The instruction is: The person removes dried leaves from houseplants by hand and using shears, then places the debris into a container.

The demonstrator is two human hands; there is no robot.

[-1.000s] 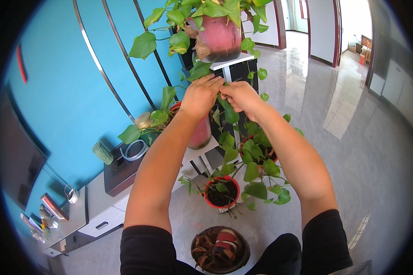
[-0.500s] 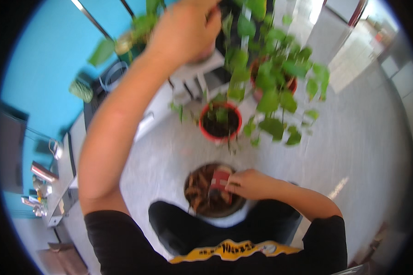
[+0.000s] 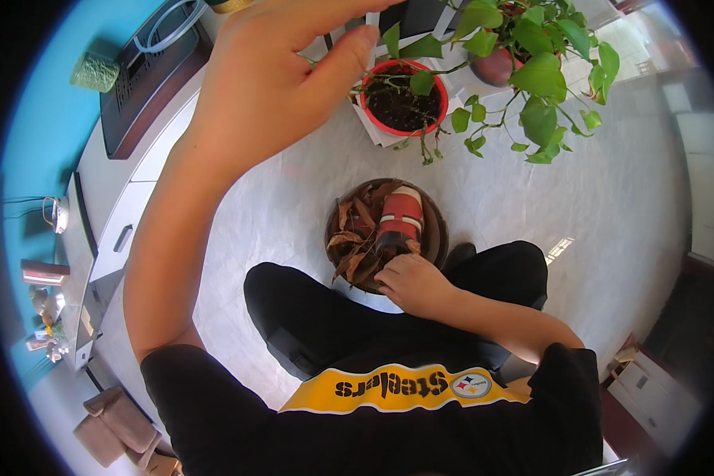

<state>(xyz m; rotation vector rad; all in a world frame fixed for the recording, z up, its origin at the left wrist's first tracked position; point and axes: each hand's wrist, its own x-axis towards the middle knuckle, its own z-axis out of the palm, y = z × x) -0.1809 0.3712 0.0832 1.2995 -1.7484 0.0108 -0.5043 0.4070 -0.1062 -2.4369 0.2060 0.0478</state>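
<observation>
My left hand (image 3: pixel 282 87) is raised at the top of the head view, close to the potted plants. Its thumb and index finger are apart; the upper edge cuts off the other fingers. My right hand (image 3: pixel 412 282) is at the near rim of a round brown basin (image 3: pixel 437 230) on the floor before me. Its fingers are curled together, and what they hold, if anything, is hidden. Inside the basin lie dried brown leaves (image 3: pixel 345 238) and a red cylindrical thing (image 3: pixel 401 214) with white bands and a dark end. Beyond stands a red-rimmed pot (image 3: pixel 379 119) of dark soil with a thin vine.
A leafy vine (image 3: pixel 535 71) trails from a reddish pot (image 3: pixel 496 67) at the far right. On the left are a white cabinet (image 3: pixel 123 230), a dark slotted tray (image 3: pixel 147 87) and a green woven pot (image 3: pixel 95 73). A brown seat (image 3: pixel 115 428) is at lower left.
The view has tilted, so basin and pots appear higher. My right hand has moved from the red cylindrical thing to the basin's near rim. My left hand's thumb and index finger now show spread.
</observation>
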